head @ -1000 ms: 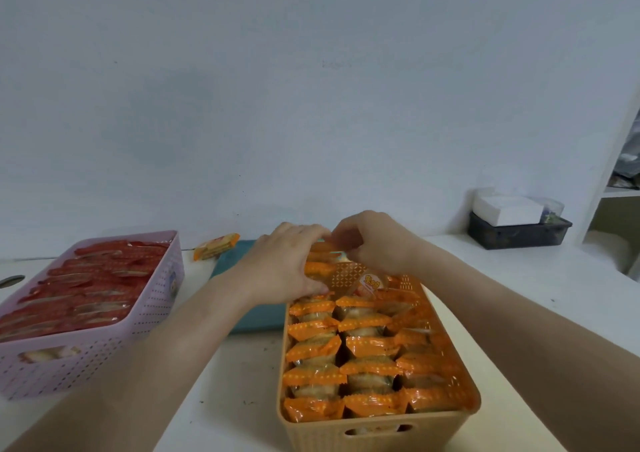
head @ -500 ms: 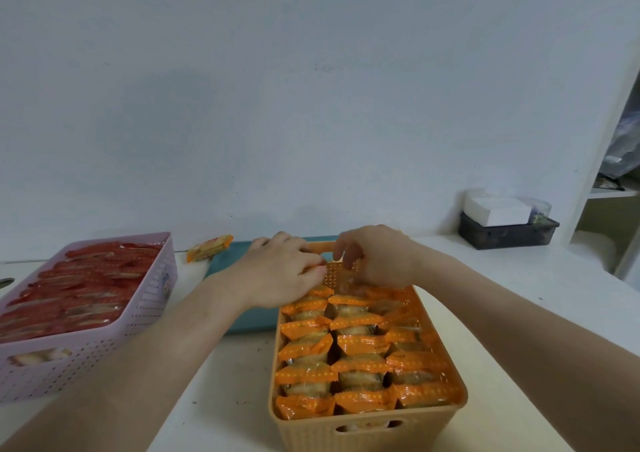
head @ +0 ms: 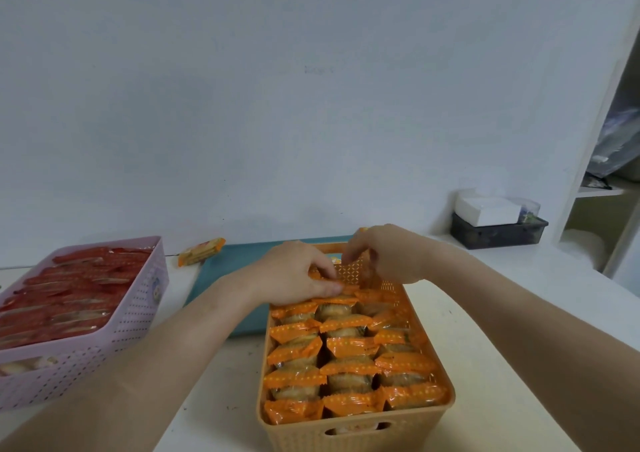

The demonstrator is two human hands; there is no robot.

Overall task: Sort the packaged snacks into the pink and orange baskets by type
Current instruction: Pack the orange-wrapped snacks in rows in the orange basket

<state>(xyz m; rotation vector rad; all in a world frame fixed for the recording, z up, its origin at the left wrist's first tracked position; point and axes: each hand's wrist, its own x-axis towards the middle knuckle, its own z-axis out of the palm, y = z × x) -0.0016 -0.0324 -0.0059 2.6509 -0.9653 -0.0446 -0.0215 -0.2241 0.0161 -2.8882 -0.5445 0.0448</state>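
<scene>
An orange basket (head: 356, 432) stands in front of me, packed with rows of orange-wrapped snacks (head: 349, 347). Both hands are at its far end. My left hand (head: 294, 275) lies curled over the back row, thumb and fingers pinching an orange-wrapped snack (head: 346, 289). My right hand (head: 384, 254) pinches the same orange packet's upper edge at the basket's back wall. A pink basket (head: 121, 340) on the left holds red-wrapped snacks (head: 65, 295). One loose orange packet (head: 201, 251) lies on the table behind it.
A teal board (head: 235, 261) lies flat under and behind the orange basket. A dark tray (head: 498, 233) with a white box stands at the back right by the wall. A white shelf unit (head: 606, 188) rises at the far right.
Both hands have stayed at the basket's far end, pressing the packet lower into the back row. The view has shifted slightly.
</scene>
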